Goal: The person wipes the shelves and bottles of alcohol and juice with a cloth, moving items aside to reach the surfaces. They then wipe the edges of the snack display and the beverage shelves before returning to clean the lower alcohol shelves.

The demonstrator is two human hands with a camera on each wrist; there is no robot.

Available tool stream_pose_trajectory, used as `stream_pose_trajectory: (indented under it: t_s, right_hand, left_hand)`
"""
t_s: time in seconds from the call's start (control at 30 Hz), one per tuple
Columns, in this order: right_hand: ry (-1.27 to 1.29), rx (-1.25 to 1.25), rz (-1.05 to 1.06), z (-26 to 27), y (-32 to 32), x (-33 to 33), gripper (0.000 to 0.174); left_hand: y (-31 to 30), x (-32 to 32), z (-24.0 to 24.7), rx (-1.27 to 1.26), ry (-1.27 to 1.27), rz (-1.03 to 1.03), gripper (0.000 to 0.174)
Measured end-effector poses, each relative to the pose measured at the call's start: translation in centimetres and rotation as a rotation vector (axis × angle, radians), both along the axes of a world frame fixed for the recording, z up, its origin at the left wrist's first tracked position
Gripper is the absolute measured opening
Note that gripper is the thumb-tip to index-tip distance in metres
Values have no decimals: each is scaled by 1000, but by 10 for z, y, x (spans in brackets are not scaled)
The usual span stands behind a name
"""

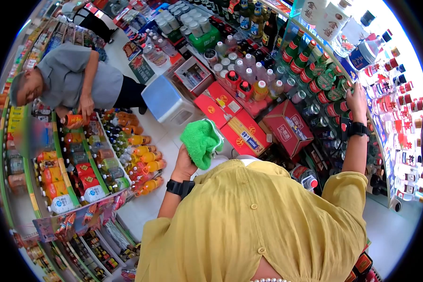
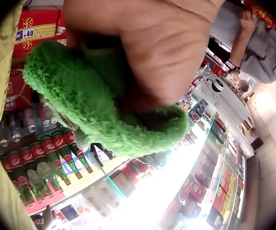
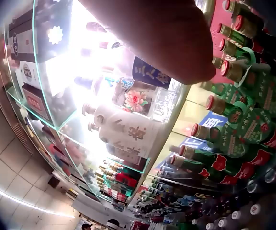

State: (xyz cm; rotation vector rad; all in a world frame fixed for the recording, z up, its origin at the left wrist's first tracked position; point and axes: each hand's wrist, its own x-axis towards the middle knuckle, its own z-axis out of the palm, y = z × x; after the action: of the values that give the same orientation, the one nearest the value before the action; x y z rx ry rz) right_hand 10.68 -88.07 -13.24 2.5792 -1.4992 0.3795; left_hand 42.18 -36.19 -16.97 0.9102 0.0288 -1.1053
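A fluffy green cloth [image 1: 201, 141] is bunched in my left hand [image 1: 185, 164], held in front of the yellow shirt. In the left wrist view the fingers of the left hand [image 2: 152, 48] curl into the folded cloth [image 2: 80, 100]. My right hand [image 1: 357, 101] is stretched out at the shelf edge beside the green bottles [image 1: 323, 81]. In the right wrist view part of the right hand [image 3: 162, 38] lies near the shelf edge, between a white bottle [image 3: 123, 129] and green bottles [image 3: 233, 129]; its fingertips are not clearly seen.
A person in a grey shirt [image 1: 82, 70] stands at the left, holding an orange bottle [image 1: 74, 120] beside a drinks shelf. Red boxes [image 1: 235, 122] and a blue-white bin [image 1: 169, 99] stand on the floor ahead. Clear glass shelving [image 3: 42, 103] holds boxes and bottles.
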Motion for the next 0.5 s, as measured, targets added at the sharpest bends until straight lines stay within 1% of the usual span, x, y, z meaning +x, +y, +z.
stream_pose_trajectory:
  t_s: [0.1,0.13,0.23,0.3,0.37,0.47,0.5]
  right_hand:
    - [-36,-53,45,-2,2,-2,38]
    - [-23,33,18,4,4,0,41]
    - [-35,0,22,-4,-3,-5,46]
    - [-9,56,8,-4,-5,-5,50]
    - [54,177,-28,19,12,5,53]
    - [23,83,48,-1,-3,-9,53]
    - [-14,-18,110,-17,-12,-19,51]
  left_hand:
    - [-6,-3,6,-19,25,22,37]
    - [-7,-3,7,-37,49,14,38]
    - [-8,1,5,-102,94,-7,40]
    - [-5,4,-1,-150,100,-33,40]
    - [-11,0,6,-139,132,-23,41]
    - [-19,0,8,-143,112,-51,40]
    - [-18,1,6,-155,86,-87,39]
